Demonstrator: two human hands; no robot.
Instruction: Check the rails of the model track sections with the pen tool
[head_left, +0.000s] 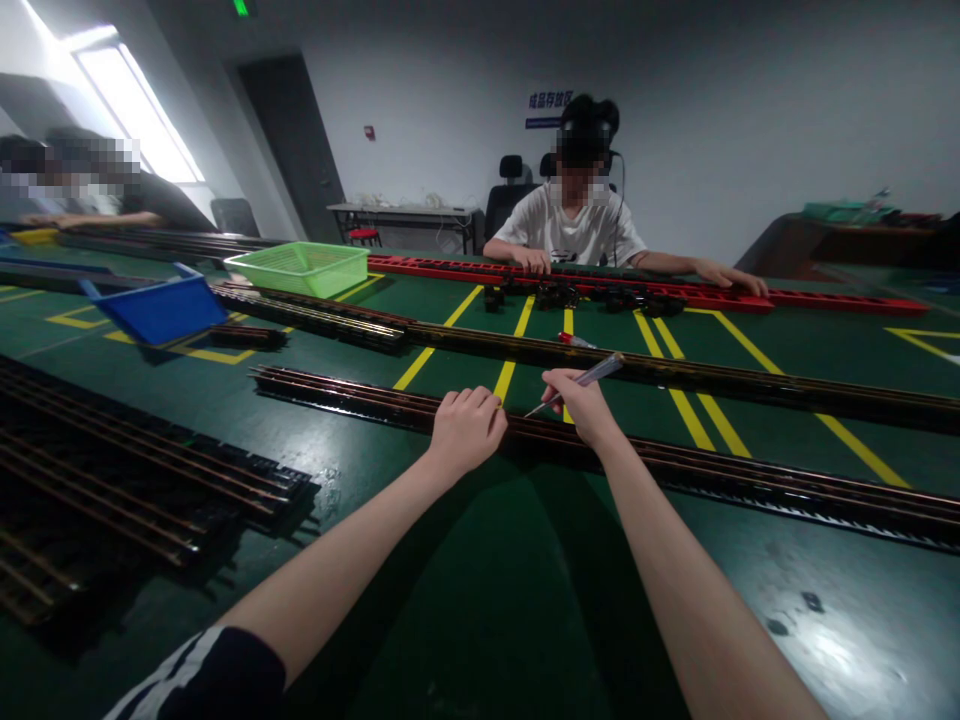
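A long black rail [352, 395] with copper-coloured strips along it lies across the table in front of me. My left hand [466, 430] is closed over this rail, its fingers curled on the far edge. Just to the right, my right hand [581, 400] grips a screwdriver [602, 369] with a clear handle. The screwdriver is tilted, its thin shaft pointing down and left to the rail beside my left fingers. Whether the tip touches the rail cannot be made out.
Behind lies another long rail [720, 380], with a red-tipped tool [574, 340] near it. More rails [135, 440] are stacked at left, near a blue bin [161, 308] and green basket [330, 272]. Across the table, a person [574, 215] touches a red rail [825, 300] beside black parts [559, 295].
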